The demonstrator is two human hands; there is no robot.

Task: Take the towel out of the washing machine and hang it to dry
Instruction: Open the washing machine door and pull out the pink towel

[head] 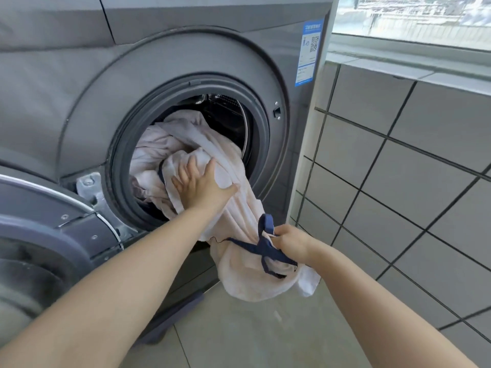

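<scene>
Right hand (289, 241): fingers curled tight around a bunched end of the towel (233, 208), gripping it where a dark blue trim (265, 247) crosses and loops; held low, in front of the machine's lower front panel. Bare forearm runs back toward the lower right.

Left hand (203, 185): fingers spread and nearly straight, laid flat on the towel at the drum mouth, thumb out to the right along a fold; pressing, not clenched. Bare forearm runs back toward the lower left.

Towel: pale pink-white cloth, blue-edged. One part lies crumpled inside the drum; the rest spills over the door seal (119, 166) and hangs down outside to the right hand, its lowest folds above the floor (239, 335).

Washing machine (79, 88): grey front-loader, round opening with a dark rubber seal, metal drum partly visible behind the cloth. Door (47, 235) swung open at lower left, hinge bracket exposed. Blue label (309, 53) with a square code at the upper right of the front.

Surroundings: grey tiled wall (411, 168) with dark grout to the right, a window ledge (398, 57) above it; pale tiled floor below.
</scene>
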